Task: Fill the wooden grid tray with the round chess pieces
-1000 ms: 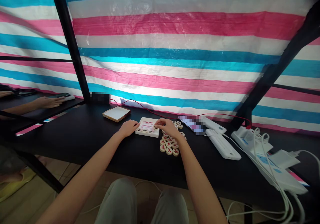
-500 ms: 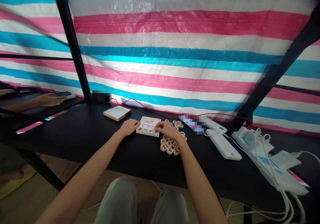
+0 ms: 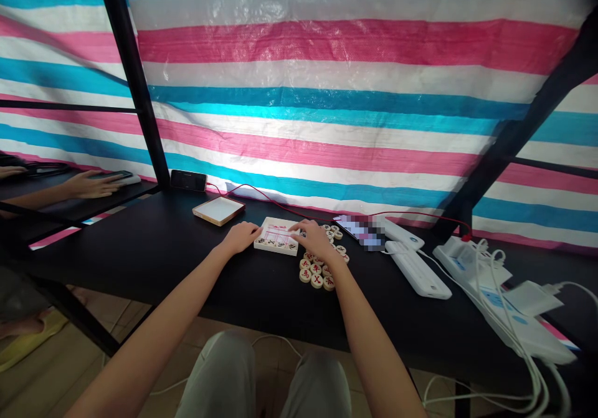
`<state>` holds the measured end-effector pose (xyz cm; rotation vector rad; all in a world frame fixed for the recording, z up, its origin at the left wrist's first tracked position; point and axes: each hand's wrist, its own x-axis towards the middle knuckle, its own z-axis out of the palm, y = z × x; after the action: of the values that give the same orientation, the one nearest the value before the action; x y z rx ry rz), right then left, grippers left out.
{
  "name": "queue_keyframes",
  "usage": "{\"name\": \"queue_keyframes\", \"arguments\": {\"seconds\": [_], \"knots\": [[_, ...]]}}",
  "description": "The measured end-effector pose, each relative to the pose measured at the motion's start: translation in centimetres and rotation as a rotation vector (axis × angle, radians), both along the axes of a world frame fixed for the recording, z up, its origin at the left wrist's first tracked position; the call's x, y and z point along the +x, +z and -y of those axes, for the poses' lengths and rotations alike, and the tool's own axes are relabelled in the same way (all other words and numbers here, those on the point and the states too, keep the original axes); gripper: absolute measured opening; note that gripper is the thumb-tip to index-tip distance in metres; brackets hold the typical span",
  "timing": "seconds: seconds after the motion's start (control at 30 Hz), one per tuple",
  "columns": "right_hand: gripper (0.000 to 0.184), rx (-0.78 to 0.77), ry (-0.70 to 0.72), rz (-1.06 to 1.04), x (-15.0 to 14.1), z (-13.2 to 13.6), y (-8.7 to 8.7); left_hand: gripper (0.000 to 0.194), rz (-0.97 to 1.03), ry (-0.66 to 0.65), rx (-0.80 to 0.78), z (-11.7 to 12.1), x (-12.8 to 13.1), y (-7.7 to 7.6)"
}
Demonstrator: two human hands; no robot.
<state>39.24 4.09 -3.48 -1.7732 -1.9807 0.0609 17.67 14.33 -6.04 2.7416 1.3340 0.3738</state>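
Observation:
A small white tray with pink lines (image 3: 275, 226) lies on the black table (image 3: 159, 250), with a few round wooden game pieces along its near edge. My left hand (image 3: 240, 237) rests against the tray's left side, fingers curled on its edge. My right hand (image 3: 314, 238) hovers at the tray's right side, fingers bent down over the pieces there; whether it holds one is hidden. A heap of round wooden pieces with red and black marks (image 3: 317, 275) lies just below my right wrist, and more pieces (image 3: 332, 231) lie beyond it.
A wooden-framed lid (image 3: 218, 210) and a dark phone (image 3: 188, 180) lie at the back left. A phone (image 3: 362, 230), white chargers (image 3: 417, 273), a power strip (image 3: 504, 306) and cables fill the right. Another person's hand (image 3: 91, 184) rests on the left table.
My right hand has dropped from above the tray's far right part to its right edge, close to the pieces. The left hand has stayed put.

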Motion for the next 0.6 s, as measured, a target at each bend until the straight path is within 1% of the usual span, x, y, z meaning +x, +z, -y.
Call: {"name": "queue_keyframes", "arguments": {"seconds": [0.13,0.2,0.3,0.4,0.47,0.6], "knots": [[0.030,0.111,-0.293,0.097,0.8,-0.1,-0.2,0.049,-0.003,0.004,-0.005,0.0,0.0,0.0],[0.032,0.115,-0.380,0.174,1.3,-0.2,-0.7,0.050,0.001,0.002,-0.007,0.0,0.0,0.1],[0.032,0.060,-0.387,0.291,1.8,-0.3,-1.7,0.051,0.008,-0.002,-0.020,0.1,0.0,0.1],[0.033,0.007,-0.352,0.319,2.0,-0.5,-2.4,0.050,0.004,-0.002,-0.019,0.2,0.0,0.2],[0.032,0.006,-0.349,0.292,2.0,-0.5,-2.4,0.050,0.001,-0.002,-0.011,0.2,0.0,0.3],[0.021,0.048,-0.363,0.281,2.0,-0.4,-2.0,0.050,0.001,-0.004,-0.005,0.2,0.0,0.2]]}}
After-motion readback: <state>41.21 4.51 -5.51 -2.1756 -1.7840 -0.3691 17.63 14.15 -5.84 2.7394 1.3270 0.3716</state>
